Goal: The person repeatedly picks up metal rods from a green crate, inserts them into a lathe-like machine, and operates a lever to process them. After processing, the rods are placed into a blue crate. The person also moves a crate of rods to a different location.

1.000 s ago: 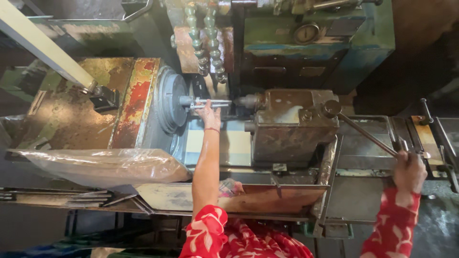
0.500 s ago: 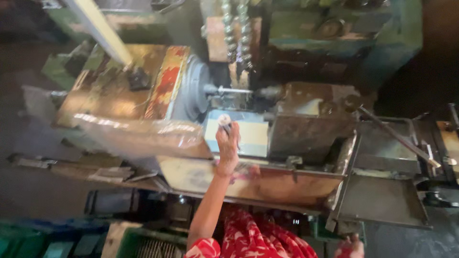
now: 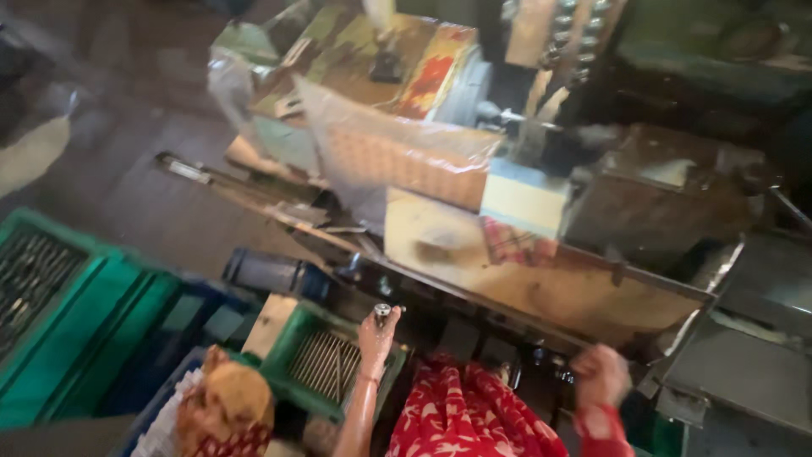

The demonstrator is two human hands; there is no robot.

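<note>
Beside an old metalworking machine [image 3: 541, 211], a person in red patterned sleeves stands over crates on the floor. At far left, a large green crate [image 3: 51, 313] holds rows of thin dark rods. Nearer the person, a smaller green crate [image 3: 326, 360] carries more of the same metal rods [image 3: 326, 364], lying side by side. Just below it, a crumpled brown-and-red cloth [image 3: 228, 406] rests on a blue bin [image 3: 161, 406]. The left hand [image 3: 376, 334] is raised above the smaller crate, fingers closed round a short metal piece [image 3: 382, 311] with a round, shiny end, held upright just in front of the machine's lower edge. A clear plastic sheet [image 3: 397, 148] hangs over the machine's front, with a pale block [image 3: 524, 199] to its right. Farther right, the right hand [image 3: 600, 377] sits low near the machine's base; it is blurred, curled loosely, and whether it holds anything cannot be told. A grey metal tray [image 3: 744, 372] juts out at far right.
</note>
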